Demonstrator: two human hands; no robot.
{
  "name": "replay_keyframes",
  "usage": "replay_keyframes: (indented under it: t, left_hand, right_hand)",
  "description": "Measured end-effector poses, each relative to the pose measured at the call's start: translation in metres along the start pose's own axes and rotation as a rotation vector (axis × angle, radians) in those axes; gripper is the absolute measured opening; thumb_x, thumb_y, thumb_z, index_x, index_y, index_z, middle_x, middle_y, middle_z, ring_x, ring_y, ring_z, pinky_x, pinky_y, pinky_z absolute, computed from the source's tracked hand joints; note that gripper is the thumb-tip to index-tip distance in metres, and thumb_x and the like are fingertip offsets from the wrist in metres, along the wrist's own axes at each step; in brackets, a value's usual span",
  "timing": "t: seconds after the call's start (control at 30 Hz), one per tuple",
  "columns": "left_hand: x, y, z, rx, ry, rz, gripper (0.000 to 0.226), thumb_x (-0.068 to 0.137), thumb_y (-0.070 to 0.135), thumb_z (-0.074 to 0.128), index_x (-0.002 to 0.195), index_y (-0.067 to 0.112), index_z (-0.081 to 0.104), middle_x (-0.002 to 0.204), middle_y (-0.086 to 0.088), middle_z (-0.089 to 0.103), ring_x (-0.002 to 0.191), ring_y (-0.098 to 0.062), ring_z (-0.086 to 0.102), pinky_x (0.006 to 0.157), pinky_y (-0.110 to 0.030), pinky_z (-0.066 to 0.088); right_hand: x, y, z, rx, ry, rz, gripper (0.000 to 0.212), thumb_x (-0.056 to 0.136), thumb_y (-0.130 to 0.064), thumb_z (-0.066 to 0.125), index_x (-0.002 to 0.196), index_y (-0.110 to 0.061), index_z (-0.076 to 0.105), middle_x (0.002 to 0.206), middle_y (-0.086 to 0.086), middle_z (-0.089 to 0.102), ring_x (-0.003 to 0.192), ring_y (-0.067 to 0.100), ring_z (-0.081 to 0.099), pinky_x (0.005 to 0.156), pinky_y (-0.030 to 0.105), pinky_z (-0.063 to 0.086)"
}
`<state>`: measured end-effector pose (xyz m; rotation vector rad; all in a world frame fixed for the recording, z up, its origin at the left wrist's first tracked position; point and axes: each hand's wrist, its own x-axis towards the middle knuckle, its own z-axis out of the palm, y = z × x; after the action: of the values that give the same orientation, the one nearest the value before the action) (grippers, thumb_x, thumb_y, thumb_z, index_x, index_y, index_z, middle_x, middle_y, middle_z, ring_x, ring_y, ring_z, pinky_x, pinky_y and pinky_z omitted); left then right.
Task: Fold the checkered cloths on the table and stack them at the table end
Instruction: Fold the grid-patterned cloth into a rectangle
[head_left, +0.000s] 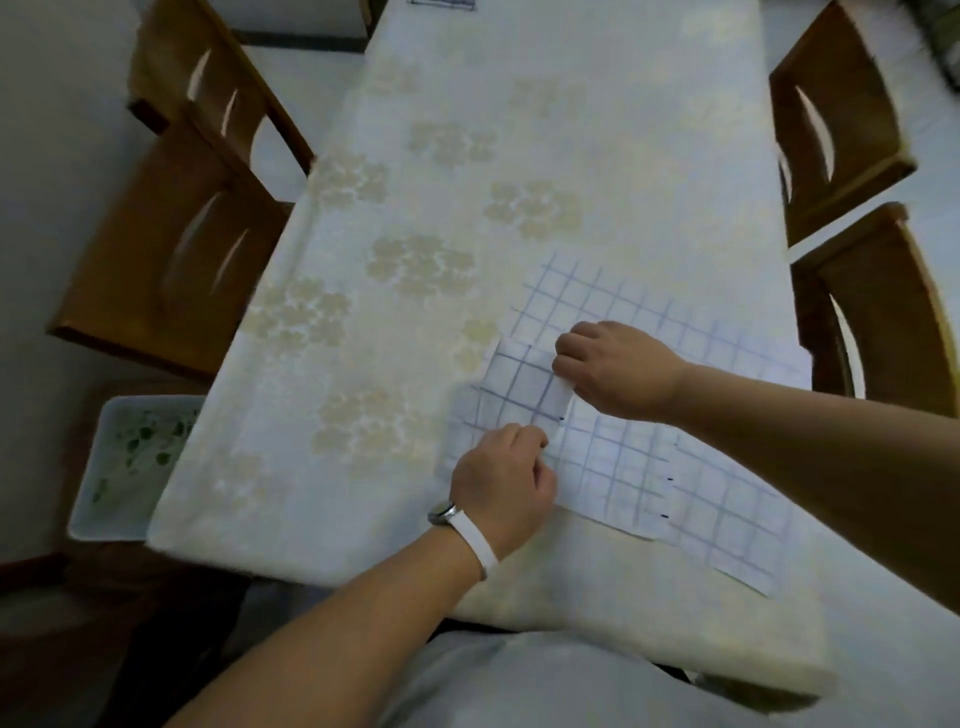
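Note:
White cloths with a blue check pattern lie overlapping on the near right part of the table. A small folded flap of checkered cloth is raised between my hands. My left hand, with a white watch strap on the wrist, pinches the cloth's near edge. My right hand pinches the flap's far right corner. Beneath them a wider checkered cloth spreads flat toward the right, and another checkered cloth shows behind my right hand.
A pale tablecloth with faint floral prints covers the long table. Two wooden chairs stand on the left, two more wooden chairs on the right. A white bin sits on the floor at the near left corner.

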<state>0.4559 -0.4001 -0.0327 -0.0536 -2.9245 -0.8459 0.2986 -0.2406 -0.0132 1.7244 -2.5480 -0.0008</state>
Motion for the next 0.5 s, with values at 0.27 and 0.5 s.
replay_keyframes:
  t: [0.27, 0.5]
  left_hand:
    - [0.006, 0.057, 0.060, 0.114, -0.183, 0.073, 0.019, 0.067, 0.017, 0.053, 0.085, 0.018, 0.058, 0.073, 0.000, 0.057, 0.060, -0.024, 0.055, 0.042, -0.027, 0.039]
    - [0.014, 0.095, 0.109, 0.188, -0.337, 0.118, 0.028, 0.057, 0.013, 0.070, 0.078, 0.018, 0.053, 0.068, -0.001, 0.053, 0.053, -0.023, 0.050, 0.041, -0.024, 0.028]
  right_hand:
    - [-0.084, 0.031, 0.021, -0.012, 0.035, 0.000, 0.001, 0.083, -0.008, 0.061, 0.084, -0.007, 0.060, 0.081, 0.011, 0.057, 0.069, 0.030, 0.053, 0.056, 0.037, 0.047]
    - [-0.135, 0.057, 0.053, -0.006, -0.011, 0.021, 0.007, 0.077, -0.008, 0.063, 0.084, -0.007, 0.061, 0.081, 0.010, 0.056, 0.067, 0.027, 0.052, 0.053, 0.035, 0.043]
